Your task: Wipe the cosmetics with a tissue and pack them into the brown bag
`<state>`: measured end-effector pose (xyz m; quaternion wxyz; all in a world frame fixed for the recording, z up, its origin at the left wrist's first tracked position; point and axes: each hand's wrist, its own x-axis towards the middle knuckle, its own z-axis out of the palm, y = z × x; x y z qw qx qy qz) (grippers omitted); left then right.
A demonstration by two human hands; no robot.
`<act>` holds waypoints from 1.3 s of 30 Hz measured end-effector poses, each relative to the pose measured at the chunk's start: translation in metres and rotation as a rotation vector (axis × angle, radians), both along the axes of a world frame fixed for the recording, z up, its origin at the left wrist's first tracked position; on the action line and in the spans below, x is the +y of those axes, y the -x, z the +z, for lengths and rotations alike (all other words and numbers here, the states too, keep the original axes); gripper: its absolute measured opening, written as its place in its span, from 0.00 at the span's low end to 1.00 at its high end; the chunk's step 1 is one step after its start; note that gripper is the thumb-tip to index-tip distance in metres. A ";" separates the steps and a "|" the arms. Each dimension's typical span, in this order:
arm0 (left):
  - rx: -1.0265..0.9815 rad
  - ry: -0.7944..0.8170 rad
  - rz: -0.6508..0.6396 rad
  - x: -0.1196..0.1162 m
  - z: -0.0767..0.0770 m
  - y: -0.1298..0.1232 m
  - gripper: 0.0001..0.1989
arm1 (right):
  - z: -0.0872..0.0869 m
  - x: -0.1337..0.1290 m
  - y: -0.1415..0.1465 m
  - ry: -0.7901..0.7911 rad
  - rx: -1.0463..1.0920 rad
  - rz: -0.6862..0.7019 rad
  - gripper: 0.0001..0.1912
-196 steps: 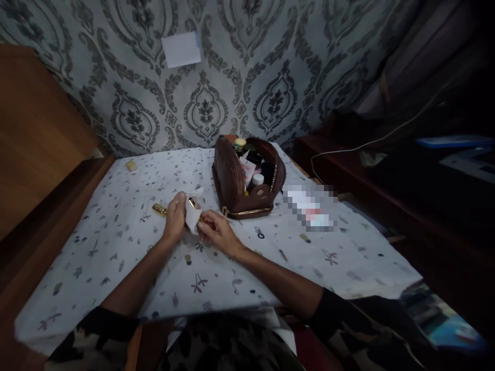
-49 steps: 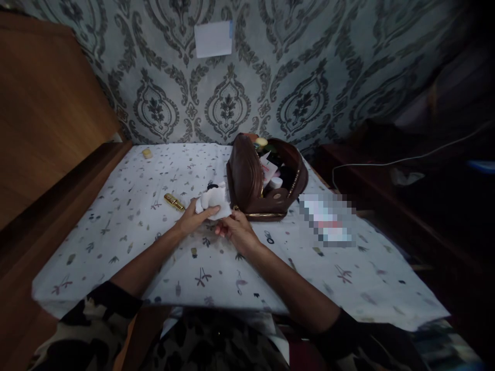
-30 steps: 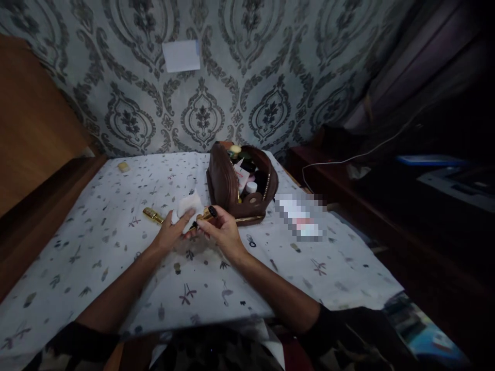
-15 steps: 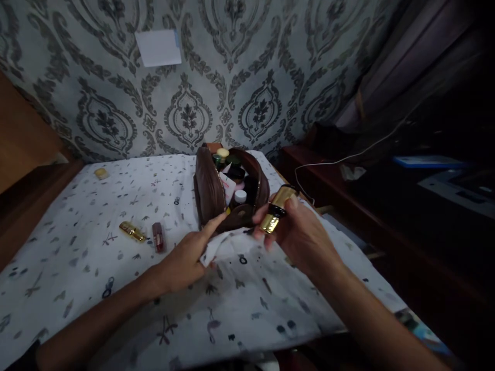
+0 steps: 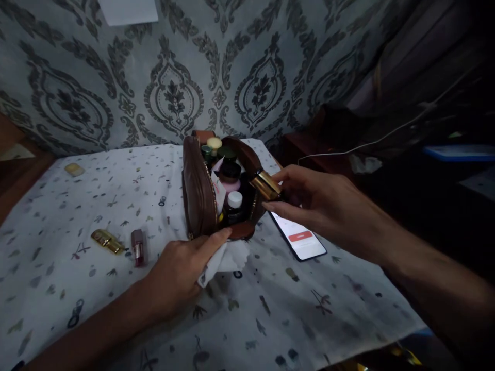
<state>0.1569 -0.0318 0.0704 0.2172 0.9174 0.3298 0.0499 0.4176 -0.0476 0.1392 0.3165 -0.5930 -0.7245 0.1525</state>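
My right hand [image 5: 309,206] pinches a shiny gold cosmetic tube [image 5: 266,185] between thumb and fingers, at the right side of an open brown toiletry bag [image 5: 199,193]. Crumpled white tissue [image 5: 224,260] is gripped in my left hand [image 5: 185,263], whose thumb rests on the bag's near edge. Inside the bag I see a white-capped bottle [image 5: 234,200], a black-lidded jar [image 5: 229,172] and a round cream-coloured lid [image 5: 214,144]. To the left of my left hand lie a gold tube [image 5: 107,241] and a dark red lipstick [image 5: 138,247].
A lit phone [image 5: 301,242] lies on the patterned white tablecloth [image 5: 286,330], partly under my right hand. A small yellowish item [image 5: 73,169] sits at the far left. A white cable [image 5: 348,152] runs along the dark right side. A patterned wall stands behind.
My right hand has brought the gold tube up to the bag's right rim, and the phone has come into sight. My left thumb now lies on the bag's edge. The view has shifted.
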 end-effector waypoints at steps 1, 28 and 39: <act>0.129 -0.075 0.000 0.000 0.004 -0.003 0.43 | 0.002 0.002 -0.001 -0.011 -0.094 0.000 0.09; 0.483 -0.468 0.078 -0.006 0.018 -0.021 0.37 | 0.011 0.068 0.041 0.044 -0.500 0.412 0.06; 0.415 -0.493 0.033 -0.003 0.016 -0.017 0.35 | 0.001 0.081 0.059 0.195 -0.544 0.305 0.02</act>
